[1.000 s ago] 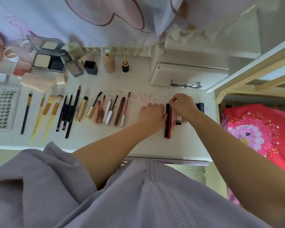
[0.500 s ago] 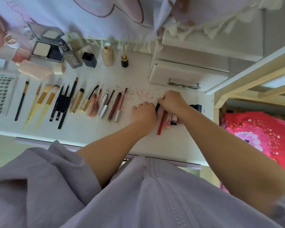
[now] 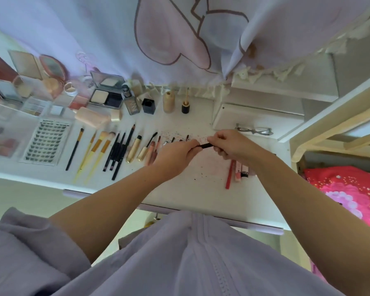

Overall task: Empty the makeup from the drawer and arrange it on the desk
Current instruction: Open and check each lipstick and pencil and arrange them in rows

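Above the white desk (image 3: pixel 201 189), both hands hold one thin black makeup pencil (image 3: pixel 206 145) level between them. My left hand (image 3: pixel 175 155) grips its left end and my right hand (image 3: pixel 233 146) pinches its right end. Under my right wrist lie a red pencil (image 3: pixel 229 175) and two small pink tubes (image 3: pixel 240 173). A row of brushes (image 3: pixel 94 150), black pencils (image 3: pixel 118 150), gold tubes (image 3: pixel 135 149) and mascara wands runs left of my hands; my left hand covers the row's right end.
Compacts and palettes (image 3: pixel 106 97), small bottles (image 3: pixel 168 102) and a lash tray (image 3: pixel 47 143) fill the desk's back and left. A small white drawer unit (image 3: pixel 254 116) with an eyelash curler (image 3: pixel 254 130) stands at the back right. A red bedspread (image 3: pixel 350 189) lies to the right.
Both hands have lifted a black pencil off the desk from beside the red pencil and now hold it between them. The camera has tilted up, showing more of the desk's left side.
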`<state>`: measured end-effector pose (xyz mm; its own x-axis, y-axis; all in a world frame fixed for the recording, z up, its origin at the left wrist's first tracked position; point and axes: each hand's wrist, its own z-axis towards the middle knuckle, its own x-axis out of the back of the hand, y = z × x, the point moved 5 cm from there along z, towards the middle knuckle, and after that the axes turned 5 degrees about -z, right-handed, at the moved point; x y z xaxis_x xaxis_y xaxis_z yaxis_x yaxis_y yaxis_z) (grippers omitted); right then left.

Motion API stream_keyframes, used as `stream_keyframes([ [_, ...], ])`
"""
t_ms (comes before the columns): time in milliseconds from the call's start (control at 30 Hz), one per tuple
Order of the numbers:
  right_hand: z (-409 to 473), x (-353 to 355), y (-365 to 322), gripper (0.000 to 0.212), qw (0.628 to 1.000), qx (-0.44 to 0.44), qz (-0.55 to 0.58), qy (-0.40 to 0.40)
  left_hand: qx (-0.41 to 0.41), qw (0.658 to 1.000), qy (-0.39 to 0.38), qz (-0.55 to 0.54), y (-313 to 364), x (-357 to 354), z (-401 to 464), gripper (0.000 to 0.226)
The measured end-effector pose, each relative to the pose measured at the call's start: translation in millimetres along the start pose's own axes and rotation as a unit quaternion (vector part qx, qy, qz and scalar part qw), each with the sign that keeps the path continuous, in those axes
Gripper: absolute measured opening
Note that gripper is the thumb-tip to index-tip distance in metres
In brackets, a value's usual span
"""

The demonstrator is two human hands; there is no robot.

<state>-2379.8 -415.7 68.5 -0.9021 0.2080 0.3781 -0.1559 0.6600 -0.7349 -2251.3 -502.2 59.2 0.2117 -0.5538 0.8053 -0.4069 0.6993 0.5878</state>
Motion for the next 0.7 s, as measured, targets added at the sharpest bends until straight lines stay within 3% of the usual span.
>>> stream_keyframes([
  [267,-30.7,-24.3,-41.9,0.022,0.991,0.119,0.016,0.05,0.003,0.996,-0.041,-0.085,-13.7,41.1,-12.8,0.018],
  [500,-43.4,-40.8,-48.6,0.023,0.99,0.126,0.006,0.063,-0.048,0.992,-0.111,0.034,-5.5,48.5,-19.4,0.021],
  [700,-47.1,-46.5,-52.3,0.025,0.991,0.12,0.001,0.058,-0.051,0.992,-0.118,0.004,5.3,46.6,-23.6,0.03],
])
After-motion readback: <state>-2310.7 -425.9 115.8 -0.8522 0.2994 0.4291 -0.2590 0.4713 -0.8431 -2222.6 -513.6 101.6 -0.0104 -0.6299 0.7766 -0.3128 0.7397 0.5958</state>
